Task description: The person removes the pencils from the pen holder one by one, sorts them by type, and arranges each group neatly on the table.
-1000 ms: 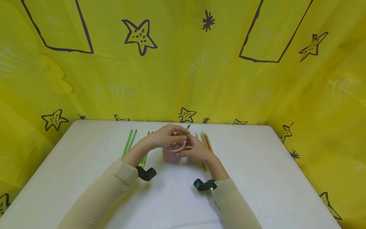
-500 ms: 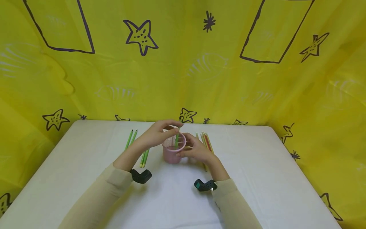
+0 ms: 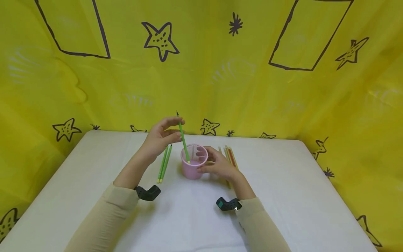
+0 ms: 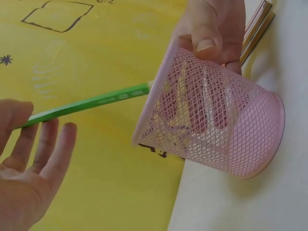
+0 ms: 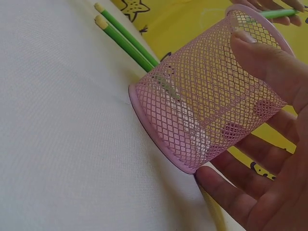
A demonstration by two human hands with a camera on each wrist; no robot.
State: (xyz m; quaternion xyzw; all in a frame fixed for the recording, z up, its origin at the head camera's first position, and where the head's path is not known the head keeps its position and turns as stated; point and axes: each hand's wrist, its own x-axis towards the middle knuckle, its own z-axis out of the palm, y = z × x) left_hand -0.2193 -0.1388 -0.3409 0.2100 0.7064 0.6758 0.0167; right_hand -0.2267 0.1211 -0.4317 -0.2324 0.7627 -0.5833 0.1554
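Note:
My left hand [image 3: 158, 138] pinches a green pencil [image 3: 183, 140] between thumb and fingers, its dark point upward and its pale end lowest, over the mouth of a pink mesh pencil cup [image 3: 192, 171]. In the left wrist view, that pale end is at the cup's rim [image 4: 156, 96]. The cup stands upright on the table, with my right hand [image 3: 220, 164] gripping its right side. From the right wrist view, the thumb [image 5: 262, 57] lies along the near mesh and the other fingers reach round the far side.
Two green pencils [image 3: 164, 164] lie left of the cup on the white-covered table [image 3: 195, 217]. Several yellowish and red pencils [image 3: 231, 155] lie to its right, partly behind my right hand. A yellow patterned curtain [image 3: 195, 87] hangs behind the table.
My left hand has moved up and left with the green pencil, drawing it upward from within the cup. The pencil now leans left instead of right. My right hand keeps its grip on the cup.

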